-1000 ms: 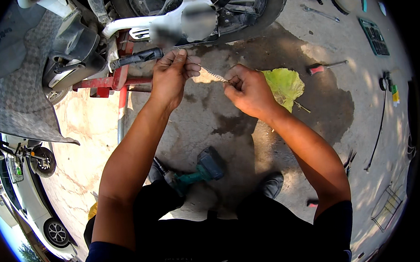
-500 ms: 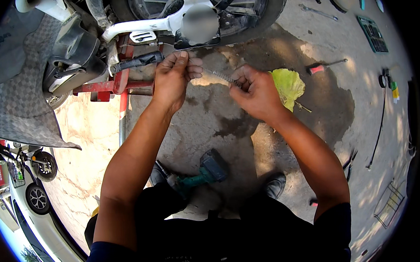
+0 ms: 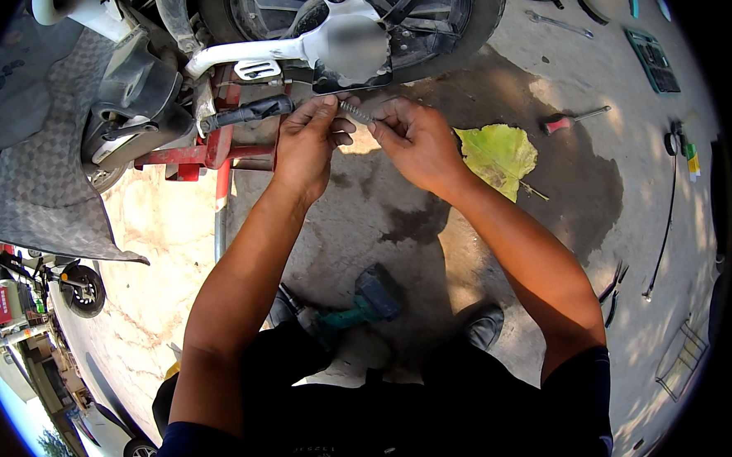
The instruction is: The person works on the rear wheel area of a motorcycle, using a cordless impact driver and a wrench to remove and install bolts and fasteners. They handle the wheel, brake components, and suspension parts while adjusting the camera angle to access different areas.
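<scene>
A thin coiled metal spring [image 3: 355, 111] stretches diagonally between my hands, just below the white bracket and black plate [image 3: 350, 84] on the scooter's wheel side. My left hand [image 3: 310, 144] pinches its upper-left end, or something thin there, with thumb and curled fingers. My right hand [image 3: 414, 147] pinches the lower-right end, its fingers bent round it and partly hiding it. A black cylindrical part [image 3: 248, 113] lies just left of my left hand over the red metal stand [image 3: 182, 155]. A large yellow-green leaf [image 3: 499, 157] lies right of my right hand.
The scooter's wheel [image 3: 454, 17] fills the top. A cordless tool [image 3: 370, 299] lies near my feet. Rightward lie a screwdriver [image 3: 571, 120], wrench [image 3: 560, 24], socket case [image 3: 652, 60], pliers [image 3: 613, 288], cable [image 3: 663, 217] and wire rack [image 3: 679, 361]. Checkered cover [image 3: 41, 196] hangs left; vehicles stand beyond.
My right hand moved out and right, then back up-left toward my left hand, which rose slightly rightward. The gap between them has narrowed, with the spring now close to my left fingertips.
</scene>
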Tool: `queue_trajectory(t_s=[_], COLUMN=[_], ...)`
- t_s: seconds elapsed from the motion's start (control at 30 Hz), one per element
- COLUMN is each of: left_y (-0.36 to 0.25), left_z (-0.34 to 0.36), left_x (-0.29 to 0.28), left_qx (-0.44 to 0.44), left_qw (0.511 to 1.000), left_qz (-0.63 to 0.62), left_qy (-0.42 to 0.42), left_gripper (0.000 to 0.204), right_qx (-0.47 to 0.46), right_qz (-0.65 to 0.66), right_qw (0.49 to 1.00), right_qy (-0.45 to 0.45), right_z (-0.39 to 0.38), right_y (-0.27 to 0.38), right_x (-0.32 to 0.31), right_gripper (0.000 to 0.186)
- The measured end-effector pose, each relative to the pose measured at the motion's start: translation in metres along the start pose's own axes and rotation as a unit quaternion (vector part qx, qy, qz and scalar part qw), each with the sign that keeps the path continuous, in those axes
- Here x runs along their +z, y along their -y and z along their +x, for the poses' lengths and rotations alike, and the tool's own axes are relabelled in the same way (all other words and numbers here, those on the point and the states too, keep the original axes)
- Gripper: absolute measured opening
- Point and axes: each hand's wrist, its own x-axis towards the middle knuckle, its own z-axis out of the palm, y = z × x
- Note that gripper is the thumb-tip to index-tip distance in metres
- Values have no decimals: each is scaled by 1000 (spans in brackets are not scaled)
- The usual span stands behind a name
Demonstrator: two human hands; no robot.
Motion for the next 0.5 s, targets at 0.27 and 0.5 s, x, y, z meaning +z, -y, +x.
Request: queue_trajectory(t_s=[0.27, 0.5], left_y=[12, 10], left_z=[-16, -2], left_x=[6, 5], left_qx=[-38, 48], left_qw=[998, 995], left_qz=[-40, -72], left_qy=[-10, -54], left_gripper=[18, 14], right_qx=[48, 93], right_qz=[129, 150], right_qw=[989, 983], right_qy=[48, 52], right_z=[11, 11], right_y=[-19, -12], right_x=[-1, 0], right_gripper=[12, 18])
